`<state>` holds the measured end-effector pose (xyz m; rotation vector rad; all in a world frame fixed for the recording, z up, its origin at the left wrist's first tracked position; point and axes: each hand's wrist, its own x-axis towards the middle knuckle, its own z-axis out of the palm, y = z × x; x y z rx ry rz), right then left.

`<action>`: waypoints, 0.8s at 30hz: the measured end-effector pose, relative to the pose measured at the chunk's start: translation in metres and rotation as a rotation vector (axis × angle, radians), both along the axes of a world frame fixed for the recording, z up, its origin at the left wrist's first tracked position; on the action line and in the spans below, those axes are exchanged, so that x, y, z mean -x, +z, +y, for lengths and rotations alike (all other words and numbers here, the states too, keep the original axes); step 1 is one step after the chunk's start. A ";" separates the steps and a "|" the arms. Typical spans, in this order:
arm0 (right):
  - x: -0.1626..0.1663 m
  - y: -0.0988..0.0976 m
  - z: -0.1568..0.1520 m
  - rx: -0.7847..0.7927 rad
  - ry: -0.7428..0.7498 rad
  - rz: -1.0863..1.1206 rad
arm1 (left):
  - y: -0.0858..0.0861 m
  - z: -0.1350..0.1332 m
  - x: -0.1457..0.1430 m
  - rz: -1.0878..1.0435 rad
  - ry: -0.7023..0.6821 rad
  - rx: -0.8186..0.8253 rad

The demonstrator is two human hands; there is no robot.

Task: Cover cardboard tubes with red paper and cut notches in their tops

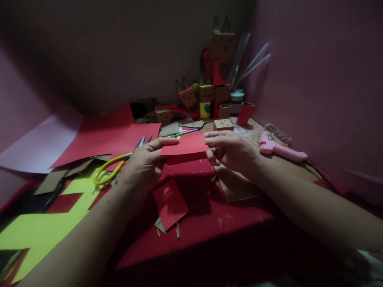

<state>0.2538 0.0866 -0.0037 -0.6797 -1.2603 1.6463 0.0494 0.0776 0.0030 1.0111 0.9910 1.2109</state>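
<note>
A small rectangle of red paper (185, 145) is stretched between my two hands above the table. My left hand (146, 161) pinches its left edge, thumb beneath and fingers on top. At the other end, my right hand (229, 147) grips the right edge, its lower fingers curled under. Below them, a second red paper rectangle (171, 204) lies on the red cloth (209, 231), partly over a grey scrap. Scissors with yellow handles (110, 169) rest just left of my left hand, their blades partly hidden behind it. A pen (188, 132) lies beyond the held paper.
A pink glue gun (281, 148) lies at right, its cord trailing. Cardboard figures with eared heads (206, 93) stand at the back beside a red tube (245, 113). Large red paper (104, 133) and cut yellow paper (32, 229) cover the left. Walls close in both sides.
</note>
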 end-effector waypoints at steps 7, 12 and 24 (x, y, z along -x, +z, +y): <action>0.003 0.000 -0.002 0.002 -0.105 0.074 | -0.007 0.007 0.003 -0.047 -0.006 0.025; 0.003 -0.004 -0.003 -0.080 -0.121 -0.018 | -0.010 0.007 0.003 -0.107 -0.078 0.007; 0.007 -0.004 -0.007 -0.109 -0.130 -0.085 | -0.009 0.003 -0.001 -0.063 -0.009 0.054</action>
